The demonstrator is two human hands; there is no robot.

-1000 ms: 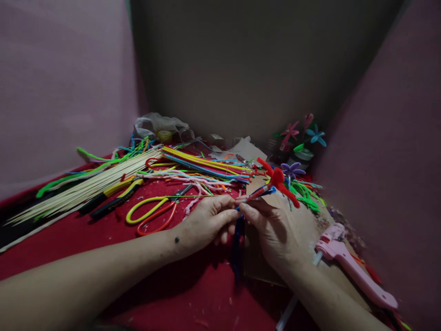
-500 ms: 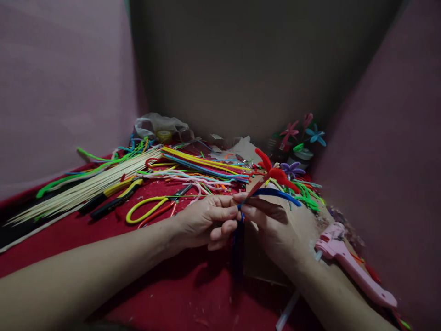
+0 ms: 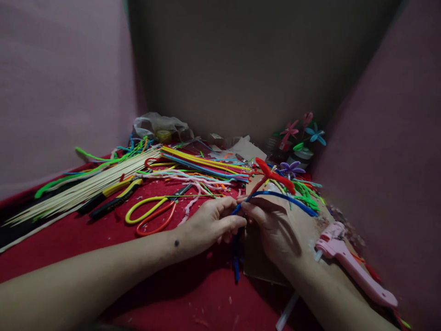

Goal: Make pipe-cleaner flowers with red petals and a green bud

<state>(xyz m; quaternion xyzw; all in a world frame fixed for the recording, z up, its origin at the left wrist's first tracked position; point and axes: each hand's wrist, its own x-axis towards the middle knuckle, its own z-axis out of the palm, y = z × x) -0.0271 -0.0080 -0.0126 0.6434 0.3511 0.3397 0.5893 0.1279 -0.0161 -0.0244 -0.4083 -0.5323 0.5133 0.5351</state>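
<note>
Both hands meet near the middle of the view. My right hand (image 3: pixel 275 227) pinches a blue pipe cleaner (image 3: pixel 285 195) where it crosses the stem of a red pipe-cleaner flower (image 3: pixel 272 174). One end of the blue pipe cleaner arches out to the right; a blue end also hangs below the fingers. My left hand (image 3: pixel 215 223) is closed at the same crossing, its thumb against the fingers; the exact grip point is partly hidden. A thin green stem (image 3: pixel 200 196) reaches left from behind my left hand.
Scissors (image 3: pixel 156 214) and yellow-black pliers (image 3: pixel 117 195) lie at left beside bamboo sticks (image 3: pixel 93 181) and pipe cleaners (image 3: pixel 206 163). Cardboard (image 3: pixel 262 262) lies under my right hand. A pink glue gun (image 3: pixel 354 266) rests at right. Finished flowers (image 3: pixel 315 134) stand behind.
My left hand has turned, its thumb now lying lower and the fingers tucked behind. The blue pipe cleaner's arched end reaches farther right and lower; the red flower has dipped slightly.
</note>
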